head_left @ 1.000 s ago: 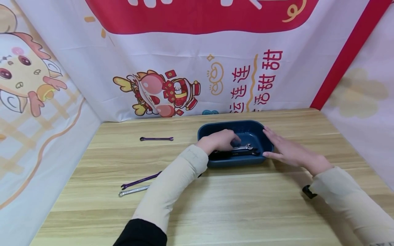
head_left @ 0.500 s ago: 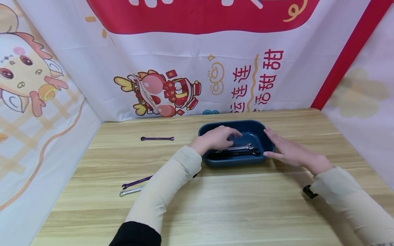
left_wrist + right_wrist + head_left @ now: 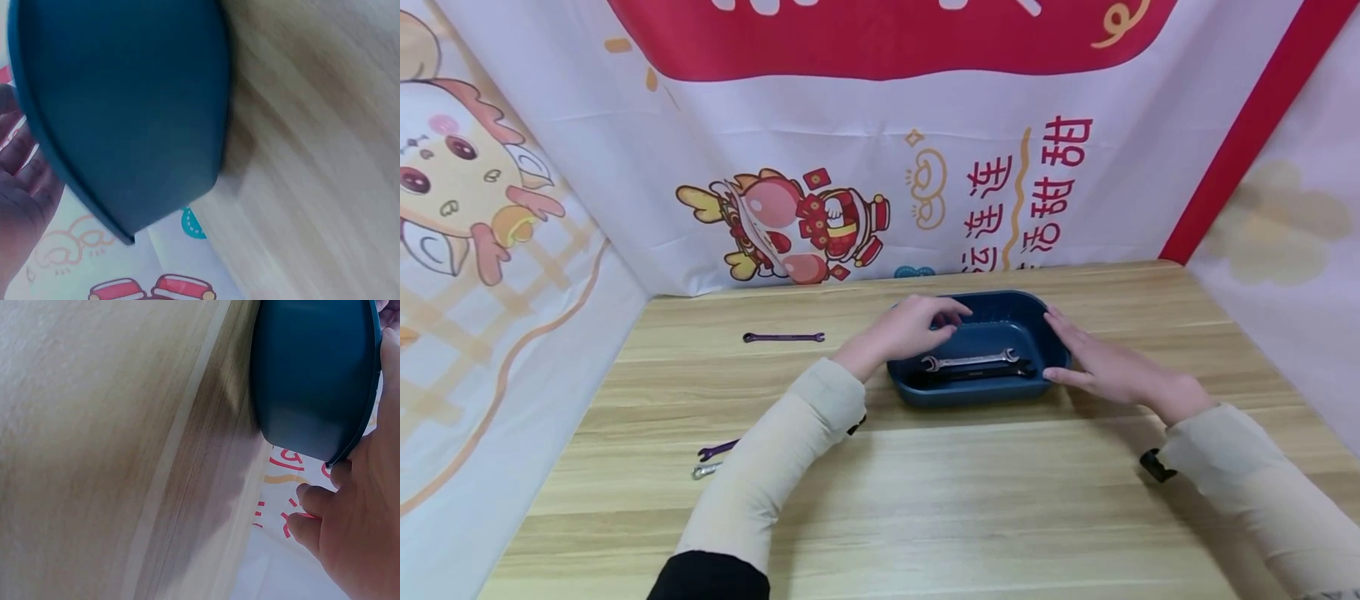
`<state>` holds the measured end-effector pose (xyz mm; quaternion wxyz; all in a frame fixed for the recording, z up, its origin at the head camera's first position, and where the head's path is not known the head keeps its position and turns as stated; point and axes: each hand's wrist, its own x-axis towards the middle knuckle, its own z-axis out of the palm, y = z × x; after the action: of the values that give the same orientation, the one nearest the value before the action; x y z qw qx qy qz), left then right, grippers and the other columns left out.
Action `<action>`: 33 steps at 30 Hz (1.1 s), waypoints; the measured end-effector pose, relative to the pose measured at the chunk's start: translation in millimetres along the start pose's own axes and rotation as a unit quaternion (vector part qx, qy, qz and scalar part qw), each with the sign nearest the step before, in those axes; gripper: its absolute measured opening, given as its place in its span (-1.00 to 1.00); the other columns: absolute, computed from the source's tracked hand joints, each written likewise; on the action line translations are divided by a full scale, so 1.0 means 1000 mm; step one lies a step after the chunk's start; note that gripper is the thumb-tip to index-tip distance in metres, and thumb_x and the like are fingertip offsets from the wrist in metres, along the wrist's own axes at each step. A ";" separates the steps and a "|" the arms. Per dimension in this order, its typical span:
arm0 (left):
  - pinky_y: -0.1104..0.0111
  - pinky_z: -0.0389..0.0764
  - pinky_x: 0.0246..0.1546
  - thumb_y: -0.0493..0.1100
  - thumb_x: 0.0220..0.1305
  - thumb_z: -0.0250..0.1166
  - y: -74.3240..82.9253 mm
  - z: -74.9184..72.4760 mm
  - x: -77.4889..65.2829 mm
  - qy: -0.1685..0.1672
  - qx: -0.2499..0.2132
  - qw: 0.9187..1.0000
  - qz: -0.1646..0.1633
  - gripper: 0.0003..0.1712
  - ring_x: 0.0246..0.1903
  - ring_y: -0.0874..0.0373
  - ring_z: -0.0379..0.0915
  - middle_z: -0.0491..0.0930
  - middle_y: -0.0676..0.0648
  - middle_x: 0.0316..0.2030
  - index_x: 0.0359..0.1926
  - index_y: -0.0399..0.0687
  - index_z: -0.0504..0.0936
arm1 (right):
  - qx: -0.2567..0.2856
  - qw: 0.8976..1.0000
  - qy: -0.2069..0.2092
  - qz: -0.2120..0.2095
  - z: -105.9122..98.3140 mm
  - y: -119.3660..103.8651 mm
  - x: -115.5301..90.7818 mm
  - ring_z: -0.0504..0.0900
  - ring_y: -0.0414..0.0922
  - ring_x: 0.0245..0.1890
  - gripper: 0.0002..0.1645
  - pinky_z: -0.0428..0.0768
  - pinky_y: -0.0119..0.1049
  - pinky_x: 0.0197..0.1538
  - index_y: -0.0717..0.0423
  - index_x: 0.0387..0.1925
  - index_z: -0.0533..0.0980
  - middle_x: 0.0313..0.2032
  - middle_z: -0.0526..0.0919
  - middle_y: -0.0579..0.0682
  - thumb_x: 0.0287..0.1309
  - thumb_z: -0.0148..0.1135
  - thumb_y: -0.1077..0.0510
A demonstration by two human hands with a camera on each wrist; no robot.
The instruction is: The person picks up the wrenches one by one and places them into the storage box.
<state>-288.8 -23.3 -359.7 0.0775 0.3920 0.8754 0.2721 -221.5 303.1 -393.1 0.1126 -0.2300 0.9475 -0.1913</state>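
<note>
A dark blue bin (image 3: 977,398) stands on the wooden table. Inside it lie a silver open-end wrench (image 3: 972,361) and, just in front, a black wrench (image 3: 981,374). My left hand (image 3: 904,332) hovers over the bin's left end, fingers loosely bent with nothing between them. Beside the bin's wall in the left wrist view, the same left hand (image 3: 25,187) shows only in part. At the bin's right end, my right hand (image 3: 1108,367) rests with fairly straight fingers along the rim. The right wrist view shows that hand (image 3: 369,512) against the bin (image 3: 315,381).
A purple wrench (image 3: 783,337) lies at the back left of the table (image 3: 1000,508). Nearer, a second purple wrench (image 3: 717,450) and a silver wrench (image 3: 704,472) are partly hidden by my left sleeve (image 3: 767,467). A printed cloth (image 3: 842,108) hangs behind the table.
My left hand has drawn back left and up from the silver wrench, baring more of both wrenches in the bin. My left sleeve covers more of the near-left wrenches. My right hand stays put.
</note>
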 end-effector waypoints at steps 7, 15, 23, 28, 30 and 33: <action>0.28 0.55 0.12 -0.24 0.49 0.21 0.000 -0.012 -0.014 0.044 -0.012 0.999 0.003 -0.63 -0.01 0.17 0.56 0.70 -0.01 -0.02 0.25 -0.01 0.64 | 0.006 1.000 -0.006 0.006 -0.003 -0.002 -0.001 -0.07 0.32 0.54 0.15 0.05 0.31 0.44 0.17 0.64 -0.26 0.61 -0.26 0.23 0.44 0.15 -0.24; 0.18 0.57 0.13 -0.26 0.47 0.24 0.003 -0.016 -0.027 0.040 -0.028 0.999 0.014 -0.61 -0.01 0.14 0.56 0.68 -0.04 0.01 0.26 -0.05 0.63 | 0.007 1.000 -0.010 0.012 -0.005 0.000 -0.006 -0.07 0.35 0.53 0.15 0.05 0.32 0.43 0.20 0.63 -0.28 0.61 -0.27 0.26 0.44 0.17 -0.20; 0.13 0.58 0.12 -0.24 0.47 0.24 0.002 -0.021 -0.045 0.027 -0.023 0.999 0.006 -0.58 0.02 0.12 0.53 0.63 -0.07 0.11 0.30 -0.05 0.60 | 0.016 1.000 -0.008 0.014 -0.002 0.004 -0.005 -0.09 0.35 0.54 0.16 0.04 0.35 0.42 0.17 0.63 -0.29 0.61 -0.28 0.25 0.43 0.16 -0.22; 0.12 0.62 0.01 -0.25 0.47 0.23 -0.006 -0.027 -0.067 0.039 -0.025 0.999 -0.006 -0.58 0.02 0.07 0.54 0.60 -0.06 0.19 0.30 -0.04 0.61 | 0.017 1.000 -0.006 0.004 0.000 0.002 -0.003 -0.10 0.34 0.54 0.15 0.04 0.34 0.43 0.17 0.63 -0.29 0.61 -0.28 0.24 0.44 0.16 -0.21; 0.12 0.62 -0.01 -0.26 0.47 0.24 -0.010 -0.030 -0.076 0.048 -0.028 0.998 -0.008 -0.59 0.01 0.07 0.54 0.61 -0.07 0.18 0.29 -0.04 0.62 | 0.015 1.000 -0.006 0.002 0.000 0.002 -0.001 -0.09 0.34 0.54 0.16 0.04 0.33 0.43 0.16 0.64 -0.29 0.61 -0.29 0.23 0.44 0.15 -0.23; 0.12 0.62 0.03 -0.28 0.45 0.25 -0.017 -0.034 -0.090 0.059 -0.032 0.998 -0.010 -0.59 0.00 0.09 0.54 0.63 -0.06 0.15 0.27 -0.04 0.63 | 0.014 1.000 -0.006 0.001 0.000 0.001 0.001 -0.08 0.35 0.54 0.15 0.04 0.33 0.43 0.16 0.64 -0.30 0.61 -0.29 0.23 0.44 0.14 -0.24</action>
<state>-250.3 -112.0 -346.6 0.0408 0.3633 0.8732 0.3224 -222.3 303.3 -393.3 0.1218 -0.2282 0.9444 -0.2028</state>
